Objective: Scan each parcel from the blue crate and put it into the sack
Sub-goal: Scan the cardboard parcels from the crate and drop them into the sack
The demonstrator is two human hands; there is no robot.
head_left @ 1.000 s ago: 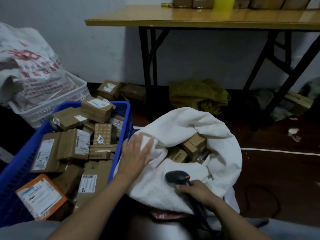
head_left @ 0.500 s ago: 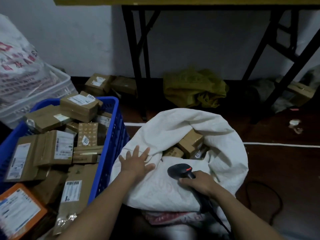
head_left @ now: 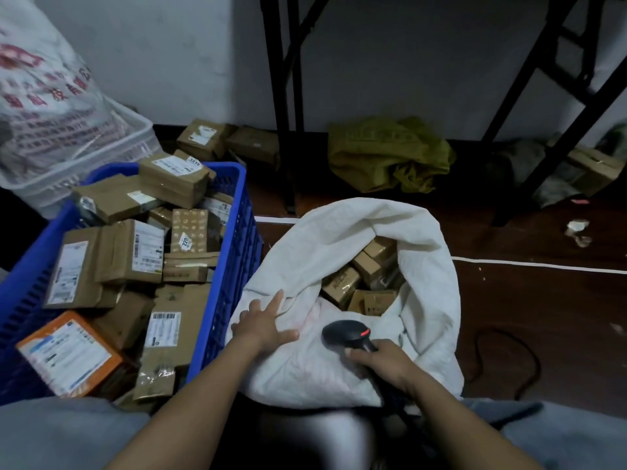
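Two edges boxed in the work as I watched: the blue right wall of the crate (head_left: 220, 300) stood just beside the left flank of the sack (head_left: 339, 239), with hardly a gap between them. Brown parcels (head_left: 129, 252) filled the crate to its rim and rose above it at the far end. An orange box (head_left: 68, 354) lay at the near left corner. The sack's mouth gaped upward with its white rim rolled down, and more parcels lay inside, toward the far right of the opening. Open room lay mostly to the right, where the dark floor (head_left: 543, 317) carried only a white line (head_left: 543, 265) and a cable (head_left: 529, 354) looping near the sack. Behind the sack rose black legs (head_left: 281, 96), with a green cloth (head_left: 386, 154) heaped by the wall. A white basket (head_left: 112, 154) sat behind the crate.

The left hand (head_left: 263, 325) lay flat on the sack's near-left rim, its fingers (head_left: 276, 300) spread wide and straight, pressing the fabric and holding nothing. The nearest crate parcels sat just left of it, across the blue wall, clear of the fingers. The right hand (head_left: 383, 362) curled round the handle of the scanner (head_left: 346, 334). Its black head was over the sack's near fold, with a red light showing.
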